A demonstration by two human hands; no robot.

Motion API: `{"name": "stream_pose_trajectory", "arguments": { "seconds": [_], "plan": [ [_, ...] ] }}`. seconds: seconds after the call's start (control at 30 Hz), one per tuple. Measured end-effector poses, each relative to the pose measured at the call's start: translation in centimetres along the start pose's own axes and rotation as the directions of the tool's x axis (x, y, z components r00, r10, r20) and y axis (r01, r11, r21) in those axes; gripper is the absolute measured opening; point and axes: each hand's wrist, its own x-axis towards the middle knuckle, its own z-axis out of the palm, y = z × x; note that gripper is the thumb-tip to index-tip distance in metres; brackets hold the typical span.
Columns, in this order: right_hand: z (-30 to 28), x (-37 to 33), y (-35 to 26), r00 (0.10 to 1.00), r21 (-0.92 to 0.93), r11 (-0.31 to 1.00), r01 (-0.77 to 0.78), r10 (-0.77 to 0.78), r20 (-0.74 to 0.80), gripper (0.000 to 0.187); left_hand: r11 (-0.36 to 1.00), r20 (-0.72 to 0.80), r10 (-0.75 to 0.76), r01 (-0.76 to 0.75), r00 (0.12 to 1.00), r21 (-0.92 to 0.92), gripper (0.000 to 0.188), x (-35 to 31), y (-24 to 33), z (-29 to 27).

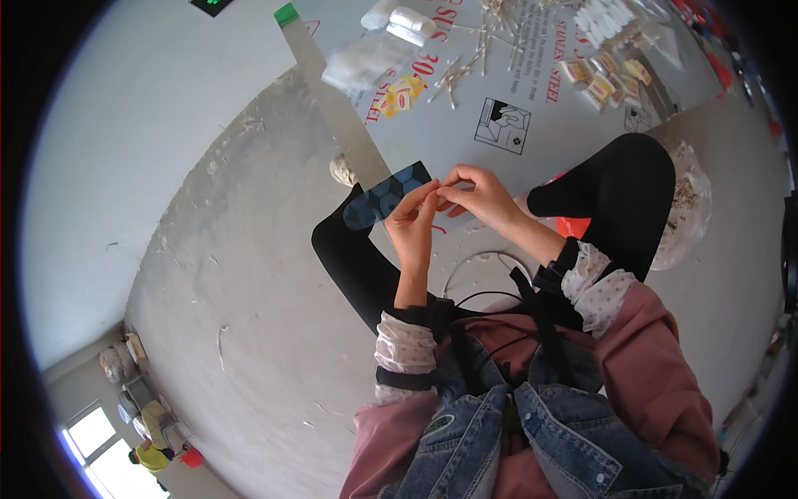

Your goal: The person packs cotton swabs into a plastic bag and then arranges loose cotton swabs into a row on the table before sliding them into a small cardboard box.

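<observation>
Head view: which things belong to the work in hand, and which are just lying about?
In hand:
- blue patterned pouch, pinched by left hand and right hand

Lying about:
- cotton swabs
- small yellow packets
- white rolls
- metal sheet

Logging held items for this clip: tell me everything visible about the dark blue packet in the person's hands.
The packet is a flat, long, narrow pouch, dark blue with a paler honeycomb pattern, glossy like plastic film. It is held in the air above the grey concrete floor, slanting up toward the right. The left hand and right hand pinch its right end with their fingertips; the left end sticks out free. Whether it is sealed or torn open cannot be told.
</observation>
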Motion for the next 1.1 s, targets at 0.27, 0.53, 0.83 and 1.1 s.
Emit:
{"name": "stream_pose_trajectory", "arguments": {
  "seconds": [0.27, 0.53, 0.83, 1.1],
  "plan": [
    [-0.1, 0.4, 0.7, 0.994, -0.037, 0.998, 0.053, -0.056, -0.094, 0.013, 0.995, -0.066, 0.021, -0.028, 0.998, -0.094, 0.023, -0.5, 1.1, 0.0],
    [-0.2, 0.8, 0.1, 0.981, -0.206, 0.976, 0.069, -0.104, -0.166, 0.018, 0.993, -0.060, 0.055, -0.048, 0.997, 0.107, 0.021, 0.1, 0.6, 0.7],
    [-0.4, 0.6, -0.6, 0.984, -0.071, 0.996, 0.059, -0.070, -0.165, 0.016, 0.995, 0.038, -0.018, 0.022, 0.999, -0.101, 0.029, 0.3, 0.9, -0.6],
    [-0.4, -0.3, -2.4, 0.990, -0.226, 0.969, 0.103, -0.122, -0.069, 0.015, 0.991, -0.095, 0.108, -0.099, 0.990, 0.090, 0.020, 0.4, 1.3, -1.0]
  ]
}}
